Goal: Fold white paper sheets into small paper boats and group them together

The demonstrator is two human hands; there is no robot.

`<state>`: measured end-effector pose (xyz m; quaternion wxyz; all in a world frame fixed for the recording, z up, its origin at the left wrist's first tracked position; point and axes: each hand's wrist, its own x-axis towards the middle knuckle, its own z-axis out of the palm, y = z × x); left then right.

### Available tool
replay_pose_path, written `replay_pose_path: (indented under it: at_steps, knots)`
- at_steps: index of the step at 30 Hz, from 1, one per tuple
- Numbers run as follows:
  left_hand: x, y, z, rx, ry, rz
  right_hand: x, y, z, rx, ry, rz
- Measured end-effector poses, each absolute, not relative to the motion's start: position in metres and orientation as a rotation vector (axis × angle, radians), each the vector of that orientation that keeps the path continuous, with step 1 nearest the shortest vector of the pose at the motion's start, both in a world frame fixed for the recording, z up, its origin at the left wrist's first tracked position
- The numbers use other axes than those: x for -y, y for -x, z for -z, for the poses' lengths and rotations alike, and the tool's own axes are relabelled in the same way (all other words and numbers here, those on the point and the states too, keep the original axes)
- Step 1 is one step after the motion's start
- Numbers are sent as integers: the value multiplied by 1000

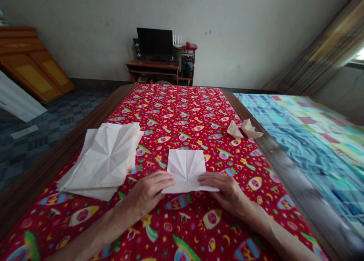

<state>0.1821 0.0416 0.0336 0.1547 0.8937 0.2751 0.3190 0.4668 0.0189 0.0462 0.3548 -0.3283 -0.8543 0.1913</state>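
Observation:
A creased white paper sheet (186, 166) lies on the red patterned tablecloth (182, 113) in front of me. My left hand (149, 191) presses its lower left edge with fingers together. My right hand (223, 189) presses the lower right edge, fingers laid flat on the paper. The near edge of the sheet looks folded up under my fingers.
A stack of creased white sheets (104, 160) lies to the left. Two small folded paper figures (243, 130) sit at the right near the table's wooden edge (273, 151). A bed with a blue patchwork cover (315, 139) stands right. A desk with a monitor (155, 43) is at the far wall.

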Motion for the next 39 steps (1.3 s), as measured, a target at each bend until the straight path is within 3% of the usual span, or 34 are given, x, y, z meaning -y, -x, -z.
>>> replay_pose_path:
  at_steps: [4, 8, 21, 27, 34, 39]
  knots:
    - [-50, -189, -37, -940, -2495, -943, -23, -462, -44, 2095, 1097, -602]
    - [-60, -194, -41, -1305, -2403, -752, -35, -457, -41, 1869, 1496, -733]
    - [-73, -210, -55, -1695, -2368, -378, -58, -448, -45, 1976, 1782, -393]
    - [-67, -212, -55, -1707, -2424, -384, -59, -446, -50, 2021, 1848, -333]
    - [-71, -215, -42, -1518, -2626, -782, -61, -447, -48, 2017, 1815, -352]
    - [-62, -228, -51, -1122, -2850, -588, -61, -447, -46, 2029, 1804, -348]
